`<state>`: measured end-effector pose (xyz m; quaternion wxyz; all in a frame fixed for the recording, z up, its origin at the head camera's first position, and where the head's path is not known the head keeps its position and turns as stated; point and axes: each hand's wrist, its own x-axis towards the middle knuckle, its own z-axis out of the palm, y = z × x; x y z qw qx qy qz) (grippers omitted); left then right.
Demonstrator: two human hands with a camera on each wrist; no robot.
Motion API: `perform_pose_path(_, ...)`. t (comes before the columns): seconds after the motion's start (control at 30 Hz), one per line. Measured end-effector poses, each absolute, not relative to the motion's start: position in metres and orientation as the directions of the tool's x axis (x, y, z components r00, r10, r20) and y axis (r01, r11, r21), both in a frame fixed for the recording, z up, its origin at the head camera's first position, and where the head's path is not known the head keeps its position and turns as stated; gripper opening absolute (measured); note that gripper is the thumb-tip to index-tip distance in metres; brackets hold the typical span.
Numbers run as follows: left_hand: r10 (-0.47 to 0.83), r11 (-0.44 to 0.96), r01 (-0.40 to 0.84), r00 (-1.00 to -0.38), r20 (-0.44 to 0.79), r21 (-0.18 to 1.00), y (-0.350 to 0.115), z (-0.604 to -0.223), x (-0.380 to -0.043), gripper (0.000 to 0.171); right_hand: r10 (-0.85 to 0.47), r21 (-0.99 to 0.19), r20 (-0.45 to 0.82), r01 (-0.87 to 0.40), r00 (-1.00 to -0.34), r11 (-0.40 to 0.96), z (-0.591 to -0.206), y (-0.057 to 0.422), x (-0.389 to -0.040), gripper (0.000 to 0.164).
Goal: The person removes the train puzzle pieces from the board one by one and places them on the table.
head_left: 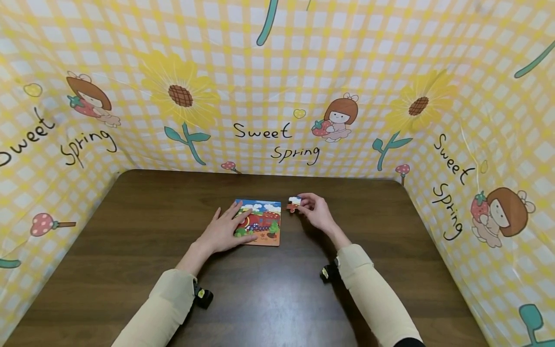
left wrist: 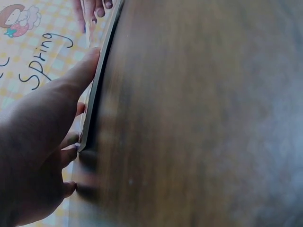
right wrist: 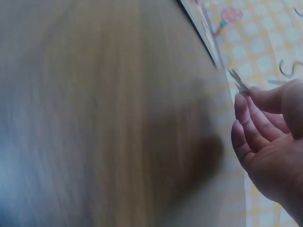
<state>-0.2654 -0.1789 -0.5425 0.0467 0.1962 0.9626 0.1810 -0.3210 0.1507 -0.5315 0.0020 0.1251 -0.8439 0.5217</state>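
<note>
A square jigsaw puzzle lies on the table, its picture showing a red train, white clouds and green plants. My left hand rests over its left side with fingers spread, covering part of the picture. In the left wrist view the thumb lies along the puzzle's near edge. Just right of the puzzle, my right hand pinches a small jigsaw piece, blue and white on top and reddish-brown below. The right wrist view shows that piece edge-on between thumb and fingertips, raised off the table.
The brown wooden table reaches to a yellow checked cloth hanging behind it and at both sides. A small black camera is strapped to each wrist, the left one and the right one close above the tabletop.
</note>
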Motion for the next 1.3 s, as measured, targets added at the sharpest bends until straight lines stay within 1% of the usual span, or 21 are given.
perform_pose_path(0.17,0.392,0.857,0.356,-0.920,-0.023,0.373,-0.179,-0.542,-0.265,0.092,-0.161,-0.898,0.108,-0.166,-0.981,0.407,-0.529,0.175,-0.325,0.035)
perform_pose_path(0.33,0.386,0.859,0.352,-0.922,-0.020,0.372,-0.180,-0.540,-0.265,0.092,-0.142,-0.896,0.100,-0.151,-0.985,0.417,-0.526,0.199,-0.326,0.037)
perform_pose_path(0.6,0.390,0.854,0.353,-0.921,-0.019,0.383,-0.179,-0.541,-0.264,0.092,-0.165,-0.886,0.065,-0.133,-0.984,0.445,-0.527,0.230,-0.322,0.039)
perform_pose_path(0.8,0.389,0.853,0.352,-0.921,-0.021,0.384,-0.178,-0.541,-0.263,0.093,-0.172,-0.878,0.069,-0.142,-0.983,0.457,-0.525,0.244,-0.317,0.038)
perform_pose_path(1.0,0.392,0.851,0.354,-0.920,-0.020,0.388,-0.177,-0.539,-0.262,0.093,-0.173,-0.874,0.056,-0.132,-0.983,0.468,-0.530,0.256,-0.319,0.039)
perform_pose_path(1.3,0.391,0.850,0.351,-0.920,-0.026,0.392,-0.177,-0.537,-0.261,0.092,-0.200,-0.862,0.051,-0.144,-0.978,0.486,-0.529,0.261,-0.316,0.042)
